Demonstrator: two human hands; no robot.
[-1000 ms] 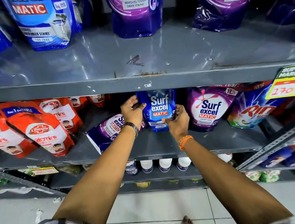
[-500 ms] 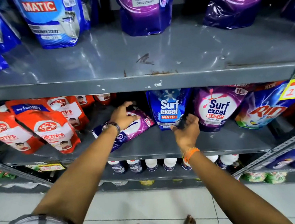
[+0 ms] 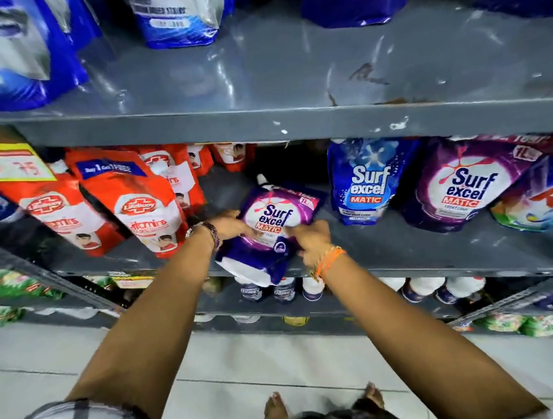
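A purple Surf Excel Matic pouch [image 3: 274,220] lies tilted on the middle grey shelf [image 3: 410,249], its bottom end overhanging the front edge. My left hand [image 3: 227,227] grips the pouch's left side. On the pouch's lower right side, my right hand [image 3: 311,239] grips it too. A blue Surf Excel pouch [image 3: 366,181] stands upright just to the right, apart from my hands.
Another purple Surf Excel pouch [image 3: 462,184] and a Rin pouch [image 3: 549,195] stand further right. Red Lifebuoy pouches [image 3: 144,207] fill the shelf's left part. Larger blue and purple pouches stand on the upper shelf [image 3: 287,70]. Bottles [image 3: 284,291] stand on the shelf below.
Both hands left the blue pouch. The left one went to the lying purple pouch, the right followed, and the pouch has turned and come forward over the shelf edge. The view shifted left.
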